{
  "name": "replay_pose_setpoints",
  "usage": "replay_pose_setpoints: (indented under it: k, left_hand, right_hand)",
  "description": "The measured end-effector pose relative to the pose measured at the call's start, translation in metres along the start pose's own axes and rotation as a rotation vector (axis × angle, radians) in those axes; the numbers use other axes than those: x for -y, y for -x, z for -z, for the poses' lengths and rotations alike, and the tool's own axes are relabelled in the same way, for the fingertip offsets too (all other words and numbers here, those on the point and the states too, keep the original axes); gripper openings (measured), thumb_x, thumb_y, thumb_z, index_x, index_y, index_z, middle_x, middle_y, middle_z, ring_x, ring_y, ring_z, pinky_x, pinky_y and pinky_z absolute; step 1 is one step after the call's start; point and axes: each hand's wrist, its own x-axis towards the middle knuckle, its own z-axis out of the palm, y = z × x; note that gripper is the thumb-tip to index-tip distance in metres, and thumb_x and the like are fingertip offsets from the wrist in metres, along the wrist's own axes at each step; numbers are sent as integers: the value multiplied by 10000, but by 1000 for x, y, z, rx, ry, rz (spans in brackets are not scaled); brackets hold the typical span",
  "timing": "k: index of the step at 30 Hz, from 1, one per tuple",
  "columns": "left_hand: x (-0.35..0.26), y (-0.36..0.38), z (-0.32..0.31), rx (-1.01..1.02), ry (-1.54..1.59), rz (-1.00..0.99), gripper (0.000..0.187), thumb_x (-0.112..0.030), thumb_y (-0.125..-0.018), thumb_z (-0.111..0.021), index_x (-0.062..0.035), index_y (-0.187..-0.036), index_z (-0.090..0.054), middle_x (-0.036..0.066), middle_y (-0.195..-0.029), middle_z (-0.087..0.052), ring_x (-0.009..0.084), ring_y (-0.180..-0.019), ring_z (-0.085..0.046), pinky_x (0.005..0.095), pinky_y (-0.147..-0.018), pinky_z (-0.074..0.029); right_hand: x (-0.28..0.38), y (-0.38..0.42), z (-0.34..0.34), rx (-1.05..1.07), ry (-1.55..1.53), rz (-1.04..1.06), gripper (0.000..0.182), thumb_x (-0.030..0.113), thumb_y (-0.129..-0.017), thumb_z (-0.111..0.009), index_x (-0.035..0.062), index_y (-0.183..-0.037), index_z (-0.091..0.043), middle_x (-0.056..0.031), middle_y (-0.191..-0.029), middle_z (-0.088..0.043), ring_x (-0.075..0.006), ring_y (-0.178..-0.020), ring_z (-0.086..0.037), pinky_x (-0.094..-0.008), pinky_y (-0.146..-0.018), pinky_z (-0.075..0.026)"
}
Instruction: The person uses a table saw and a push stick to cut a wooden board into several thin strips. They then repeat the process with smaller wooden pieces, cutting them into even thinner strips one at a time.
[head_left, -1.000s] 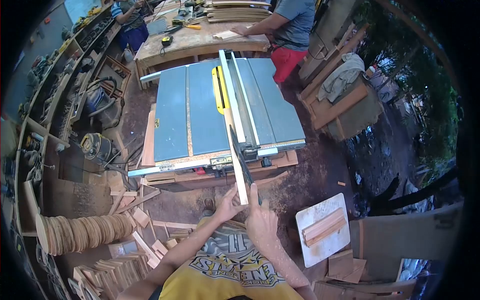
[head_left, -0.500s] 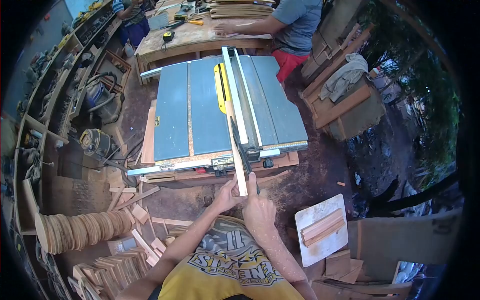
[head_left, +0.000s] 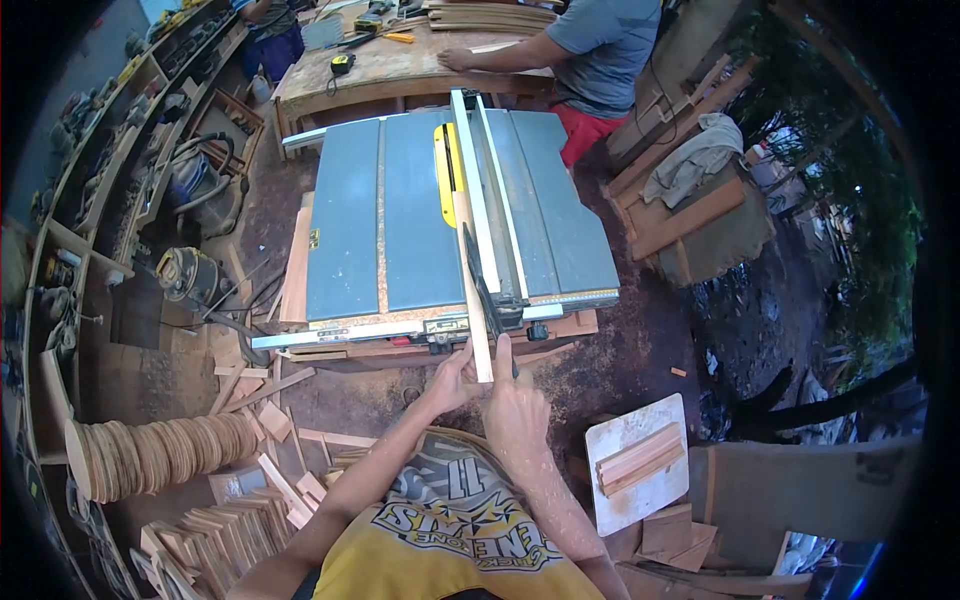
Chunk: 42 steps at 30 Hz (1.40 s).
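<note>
A narrow wood strip lies lengthwise on the blue-grey table saw, its far end at the yellow throat plate and its near end overhanging the front edge. At that near end, my left hand has its fingers closed round the strip's left side. My right hand grips a black push stick, index finger extended along it. The push stick slants forward against the strip's right side, close to the metal rip fence. Any blade in the throat plate is too small to make out.
Behind the saw, a person in a grey shirt works at a wooden bench bearing a tape measure. Stacked wooden discs and offcuts lie at left. On the right, wood strips rest on a white board.
Both hands and the strip's near end have shifted slightly forward, toward the saw. My view has moved a little. The person's hand at the bench is more distinct now.
</note>
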Motion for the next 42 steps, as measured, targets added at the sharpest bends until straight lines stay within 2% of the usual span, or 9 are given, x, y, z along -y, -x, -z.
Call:
replay_pose_setpoints:
  k: [4,7,10,11,14,20,23,26,42]
  left_hand:
    - [-28,-10,10,-49,28,17,659,-40,-743,-822,30,-1333,-538,108,-870,-630,198,-765,-638,323,-719,-531]
    - [-12,-19,12,76,53,163,727,-94,-712,-851,31,-1355,-535,131,-915,-616,233,-840,-619,349,-774,-519]
    - [-1,-18,9,-109,-230,-20,784,-172,-675,-875,21,-1359,-543,158,-975,-572,294,-960,-557,386,-873,-475]
    - [7,-22,10,-67,-236,44,808,-282,-656,-881,-8,-1347,-564,166,-1028,-521,332,-1045,-468,419,-944,-401]
    - [-1,-30,15,-53,-462,55,823,-352,-651,-878,-37,-1346,-571,157,-1035,-500,330,-1045,-443,452,-941,-364]
    - [-12,-48,29,-6,-502,68,763,-399,-660,-861,-54,-1286,-595,155,-1064,-499,336,-1034,-434,488,-926,-324]
    - [9,-55,27,-127,-602,-137,753,-403,-667,-856,-49,-1279,-595,154,-1061,-507,330,-1014,-432,468,-891,-324]
    - [5,-64,34,-33,-598,2,749,-401,-660,-857,-35,-1261,-600,158,-1051,-516,325,-1001,-433,460,-865,-323]
    - [21,-110,56,-113,-618,-91,578,-356,-637,-844,-52,-1107,-697,103,-920,-557,284,-948,-463,430,-871,-304]
  right_hand:
    - [5,-5,5,15,16,-6,750,51,-816,-643,-3,-1496,-331,-294,-857,-625,-447,-688,-684,-495,-577,-556]
    - [6,12,17,38,53,-10,752,43,-813,-610,5,-1507,-324,-269,-870,-627,-425,-665,-688,-469,-559,-560]
    - [2,39,31,106,85,-24,808,45,-779,-633,11,-1518,-309,-270,-883,-625,-426,-647,-687,-464,-547,-564]
    - [2,45,34,130,95,-35,825,47,-767,-640,11,-1521,-305,-269,-886,-626,-422,-638,-686,-461,-543,-565]
    - [2,57,38,159,118,-32,858,47,-745,-652,8,-1524,-296,-268,-881,-625,-407,-620,-687,-453,-527,-564]
    - [4,57,38,139,85,-42,844,42,-756,-661,11,-1521,-307,-254,-837,-622,-413,-614,-665,-469,-549,-549]
    - [5,58,39,113,62,-46,812,37,-768,-652,10,-1512,-328,-237,-805,-621,-421,-625,-654,-483,-570,-543]
    - [0,62,39,108,48,-28,880,40,-735,-664,15,-1530,-289,-239,-827,-620,-414,-629,-670,-468,-558,-558]
    - [-10,104,37,142,1,-71,927,43,-714,-665,59,-1556,-277,-201,-813,-594,-374,-605,-653,-450,-557,-560]
